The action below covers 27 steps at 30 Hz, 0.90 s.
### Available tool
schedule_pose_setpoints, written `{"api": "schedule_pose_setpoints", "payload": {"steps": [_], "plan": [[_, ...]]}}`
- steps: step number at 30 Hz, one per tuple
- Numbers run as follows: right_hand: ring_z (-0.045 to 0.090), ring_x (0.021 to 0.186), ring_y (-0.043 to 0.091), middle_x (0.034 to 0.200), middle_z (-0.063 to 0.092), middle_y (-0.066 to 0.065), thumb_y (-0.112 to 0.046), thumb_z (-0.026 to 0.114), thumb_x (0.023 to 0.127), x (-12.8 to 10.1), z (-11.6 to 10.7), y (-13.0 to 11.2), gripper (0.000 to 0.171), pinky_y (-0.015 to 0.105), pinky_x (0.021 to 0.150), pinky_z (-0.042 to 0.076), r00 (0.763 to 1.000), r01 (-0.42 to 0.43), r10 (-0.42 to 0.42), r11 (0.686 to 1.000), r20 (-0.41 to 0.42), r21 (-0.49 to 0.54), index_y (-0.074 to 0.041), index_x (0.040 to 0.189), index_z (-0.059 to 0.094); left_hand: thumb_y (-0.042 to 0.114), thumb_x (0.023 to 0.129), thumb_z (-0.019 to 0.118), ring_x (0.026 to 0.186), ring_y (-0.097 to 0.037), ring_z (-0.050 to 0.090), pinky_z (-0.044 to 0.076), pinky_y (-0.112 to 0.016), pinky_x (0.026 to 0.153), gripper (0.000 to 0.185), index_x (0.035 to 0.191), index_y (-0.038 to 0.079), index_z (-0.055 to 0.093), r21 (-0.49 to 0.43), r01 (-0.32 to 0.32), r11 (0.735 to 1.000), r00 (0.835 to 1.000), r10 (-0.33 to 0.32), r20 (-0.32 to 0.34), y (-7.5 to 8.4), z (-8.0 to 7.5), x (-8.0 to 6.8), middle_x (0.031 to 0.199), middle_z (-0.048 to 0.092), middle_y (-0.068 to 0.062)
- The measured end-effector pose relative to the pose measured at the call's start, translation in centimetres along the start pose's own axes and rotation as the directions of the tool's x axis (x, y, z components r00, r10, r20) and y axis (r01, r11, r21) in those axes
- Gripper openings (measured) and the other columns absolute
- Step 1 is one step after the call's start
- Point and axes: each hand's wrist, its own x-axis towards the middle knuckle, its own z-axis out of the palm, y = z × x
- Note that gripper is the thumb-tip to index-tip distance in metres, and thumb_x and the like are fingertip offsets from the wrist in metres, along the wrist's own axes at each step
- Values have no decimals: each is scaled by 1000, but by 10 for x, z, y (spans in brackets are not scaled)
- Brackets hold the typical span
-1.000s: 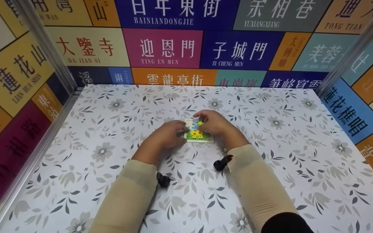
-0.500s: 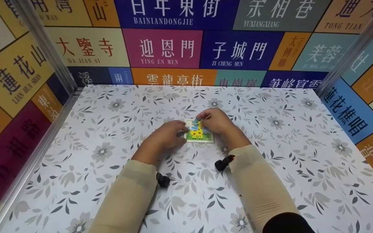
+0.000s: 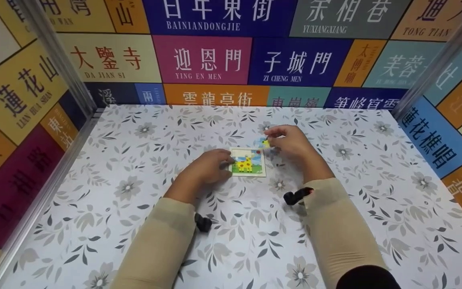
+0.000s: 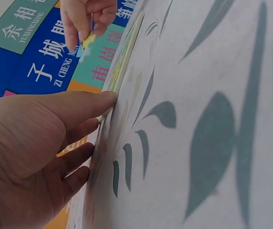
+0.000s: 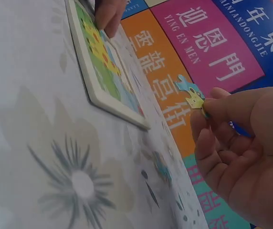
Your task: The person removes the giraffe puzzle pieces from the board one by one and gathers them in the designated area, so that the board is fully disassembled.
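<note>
A small framed jigsaw puzzle (image 3: 247, 165) lies on the table, showing a yellow, red-spotted giraffe body on green grass. Bare pale backing shows in its upper part. My left hand (image 3: 211, 165) holds the frame's left side, thumb near the front corner; its thumb (image 4: 103, 102) meets the frame edge in the left wrist view. Beyond the frame's far right corner, my right hand (image 3: 291, 142) pinches a light-blue and yellow puzzle piece (image 5: 194, 98) between thumb and finger. The piece is raised off the puzzle and carries what looks like the giraffe's head.
A white tablecloth (image 3: 167, 132) with grey flowers and leaves covers the table. Colourful panels (image 3: 203, 60) with Chinese lettering wall in the back and both sides. Black wrist cameras (image 3: 203, 223) sit on the beige sleeves (image 3: 155, 245).
My right hand has lifted the puzzle piece out of the upper part of the puzzle and carried it right and away. The left hand and the frame have stayed put.
</note>
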Motion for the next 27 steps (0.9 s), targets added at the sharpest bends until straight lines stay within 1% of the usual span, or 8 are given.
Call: {"api": "schedule_pose_setpoints", "payload": {"steps": [3,7,10,12,14,19,23,27], "plan": [[68,116,24,133,70,8,-15,66,106,-1,-12,11,33,47,104,59,999,-7,9,999,-38,31,-14,139,71,26,100,73,163,-24,34,25,-45,136,42,141,22,68,-3,1,1000,1000,-1,-3,1,0,0,169,46,3],[68,109,19,129,71,11,-11,66,105,-3,-25,25,35,41,100,62,997,3,-2,1000,-74,25,-10,140,69,26,100,74,163,-24,33,24,-46,136,42,141,23,68,-16,3,1000,1000,-3,-2,0,0,1,169,46,3],[69,105,15,132,71,15,-8,65,105,-4,-33,34,38,35,96,63,997,15,-13,999,-71,33,-6,142,66,25,101,73,163,-26,34,26,-46,136,42,142,20,68,4,-19,1000,1000,19,1,-1,0,2,169,46,1],[70,103,13,133,71,16,-6,65,104,-4,-37,40,39,31,93,63,998,10,-6,998,-68,55,-5,143,65,25,101,73,162,-27,35,27,-46,136,43,143,19,68,25,-38,999,999,38,4,-1,0,3,169,46,-2],[70,103,12,135,70,18,-3,65,104,-4,-40,45,41,29,91,63,998,4,0,997,-58,73,-4,144,63,25,102,72,162,-28,35,28,-46,135,44,144,17,67,43,-55,998,998,55,7,-2,0,3,169,46,-4],[69,103,12,136,70,17,-1,65,102,-3,-41,55,43,27,90,62,996,-66,73,989,-50,129,-6,145,63,24,102,72,161,-29,37,29,-47,134,42,143,16,68,42,-62,997,998,62,1,-2,0,4,168,47,-5],[70,103,13,135,71,16,-3,66,102,-1,-42,62,43,25,88,60,992,-106,113,987,-53,124,-8,145,63,24,101,72,161,-30,37,29,-47,135,42,142,15,68,43,-68,997,998,68,0,-2,0,4,168,48,-6],[71,102,12,132,73,15,-5,69,101,0,-41,65,42,24,87,61,992,-100,107,990,-67,102,-7,143,65,24,101,73,161,-30,37,28,-46,135,43,143,15,68,53,-69,996,998,69,5,-2,0,5,168,47,-6]]}}
